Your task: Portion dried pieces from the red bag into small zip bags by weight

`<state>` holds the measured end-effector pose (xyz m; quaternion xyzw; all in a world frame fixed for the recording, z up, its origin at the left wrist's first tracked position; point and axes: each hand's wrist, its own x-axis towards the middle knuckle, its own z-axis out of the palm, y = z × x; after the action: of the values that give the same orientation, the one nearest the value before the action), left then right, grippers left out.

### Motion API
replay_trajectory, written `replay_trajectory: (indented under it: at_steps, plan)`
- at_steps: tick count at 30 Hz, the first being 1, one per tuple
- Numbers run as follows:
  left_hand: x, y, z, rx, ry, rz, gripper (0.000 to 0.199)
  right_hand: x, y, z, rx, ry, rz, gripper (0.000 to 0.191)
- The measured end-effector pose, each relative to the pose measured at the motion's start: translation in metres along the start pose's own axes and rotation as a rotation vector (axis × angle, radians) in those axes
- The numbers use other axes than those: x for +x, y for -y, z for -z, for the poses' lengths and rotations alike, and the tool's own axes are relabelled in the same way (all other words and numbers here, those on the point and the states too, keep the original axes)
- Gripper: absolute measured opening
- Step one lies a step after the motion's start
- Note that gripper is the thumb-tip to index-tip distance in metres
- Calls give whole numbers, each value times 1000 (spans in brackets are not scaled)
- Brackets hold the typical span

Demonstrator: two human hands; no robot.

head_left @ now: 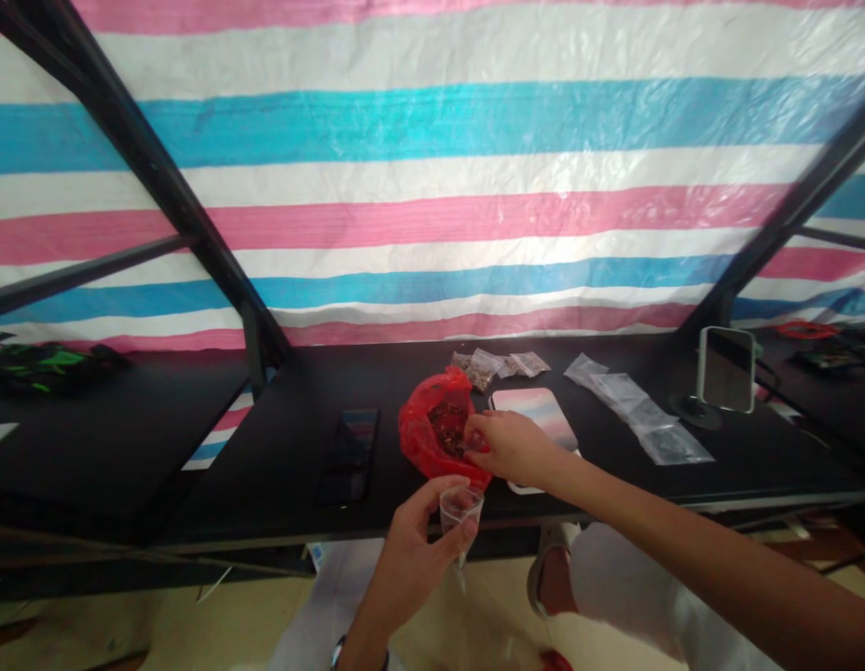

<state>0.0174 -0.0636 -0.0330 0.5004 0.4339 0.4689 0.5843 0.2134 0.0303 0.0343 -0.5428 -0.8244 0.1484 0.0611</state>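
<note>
My left hand [422, 545] is closed round a small clear plastic cup [461, 508] just off the table's front edge. Beyond it lies an open red plastic bag [419, 433] with loose brown dried bits [446, 427] inside. Over the bag's right side reaches my right hand [499, 443], its fingers bent together at the brown bits. What those fingers hold is too small and blurred to make out. Close to the right hand is a flat pale device [537, 415] with a shiny top, like a small scale, partly hidden by my forearm.
Small clear bags with brown contents [481, 373] lie behind the red bag. Flat clear zip bags [638, 415] overlap at the right, near a framed panel on a stand [726, 370]. A dark phone [350, 455] lies left. Black frame bars [159, 177] slant up both sides.
</note>
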Motion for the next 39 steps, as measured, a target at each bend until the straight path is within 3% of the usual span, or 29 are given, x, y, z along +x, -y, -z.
replay_trajectory:
  at_steps: [4, 9, 13, 17, 23, 29, 35, 37, 39]
  plan:
    - [4, 0, -5, -131, -5, 25, 51, 3, 4, -7, 191, -1, -99, 16]
    - [15, 6, -6, -257, -132, -7, 56, 8, 6, -9, 328, -2, -128, 12]
    - [20, 5, -4, -270, -241, -28, 54, 10, 5, -2, 96, -39, -81, 15]
    - [20, 0, 1, -239, -245, -11, 56, 8, 3, 3, -78, -42, -71, 19]
    - [24, 4, 2, -259, -205, -36, 56, 10, 10, -3, 127, 2, -84, 15]
    - [35, 4, 0, -427, -275, -127, 59, 20, 10, -4, 313, -8, -136, 12]
    - [41, 6, 13, -456, -302, -146, 64, 30, -1, -9, 629, 22, -242, 9]
    - [38, 6, 16, -393, -294, -129, 64, 31, -3, -8, 643, 0, -262, 11]
    - [33, 4, 19, -281, -286, -111, 62, 31, -4, -4, 513, -69, -231, 11]
